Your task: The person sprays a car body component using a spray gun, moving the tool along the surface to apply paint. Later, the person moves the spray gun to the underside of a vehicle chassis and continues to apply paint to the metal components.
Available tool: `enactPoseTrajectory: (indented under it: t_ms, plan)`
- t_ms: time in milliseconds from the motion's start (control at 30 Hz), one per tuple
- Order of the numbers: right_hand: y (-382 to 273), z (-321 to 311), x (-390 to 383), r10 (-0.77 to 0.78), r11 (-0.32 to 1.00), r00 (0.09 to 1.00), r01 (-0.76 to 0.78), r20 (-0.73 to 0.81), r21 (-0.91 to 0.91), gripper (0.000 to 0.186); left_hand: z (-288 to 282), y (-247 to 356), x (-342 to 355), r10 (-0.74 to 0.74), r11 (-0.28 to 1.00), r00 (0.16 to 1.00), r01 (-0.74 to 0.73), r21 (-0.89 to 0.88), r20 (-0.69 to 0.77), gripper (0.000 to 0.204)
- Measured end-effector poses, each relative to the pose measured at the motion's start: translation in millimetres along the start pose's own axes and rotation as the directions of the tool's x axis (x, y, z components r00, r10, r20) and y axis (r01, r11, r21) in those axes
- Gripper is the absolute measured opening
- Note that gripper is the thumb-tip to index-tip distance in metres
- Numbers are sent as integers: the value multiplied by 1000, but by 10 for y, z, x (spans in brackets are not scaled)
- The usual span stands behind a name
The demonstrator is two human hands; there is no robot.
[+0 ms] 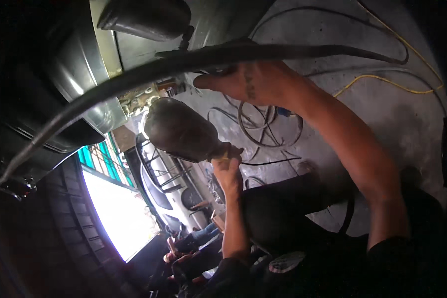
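Observation:
My left hand (227, 171) is closed around the narrow end of a rounded dark grey housing (181, 130), shaped like a car's side mirror. A bit of yellow shows by my fingers. My right hand (241, 82) reaches in above it, thumb stretched to the left. Its other fingers are hidden behind a long dark curved strip (149, 69), which crosses the upper view; I cannot tell whether the hand touches it. A second rounded dark shape (146, 19) with a short stem appears at the top, against a glossy panel.
Dark glossy vehicle panels (74, 74) stand at the left. Coiled cables (265, 129) and a yellow cord (372, 77) lie on the grey floor (333, 30). Beyond the bright opening (119, 213) edge, a silver vehicle (166, 191) stands, and another person (184, 251) is at the lower left.

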State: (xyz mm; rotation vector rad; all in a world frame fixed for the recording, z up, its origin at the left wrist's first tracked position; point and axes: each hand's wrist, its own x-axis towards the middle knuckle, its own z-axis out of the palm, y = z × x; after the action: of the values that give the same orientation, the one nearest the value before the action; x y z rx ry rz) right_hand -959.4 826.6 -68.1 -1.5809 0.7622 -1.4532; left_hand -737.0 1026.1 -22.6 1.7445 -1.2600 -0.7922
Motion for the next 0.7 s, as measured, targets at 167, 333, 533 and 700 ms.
enactPoseTrajectory:
  t_ms: [167, 333, 533, 700]
  plan:
    - [248, 151, 7, -161, 986, 979, 164, -124, 11, 21, 81, -23, -77, -99, 991, 994, 102, 83, -34, 63]
    - [25, 258, 98, -64, 970, 979, 106, -194, 216, 18, 22, 6, -66, -85, 988, 995, 91, 125, -53, 48]
    - [52, 143, 157, 131, 903, 989, -88, -74, 420, 31, 83, -98, -60, -87, 996, 996, 87, 4, 10, 47]
    - [61, 273, 340, 75, 950, 994, -46, -84, 310, 29, -47, -87, -80, -138, 978, 985, 152, 141, -107, 58]
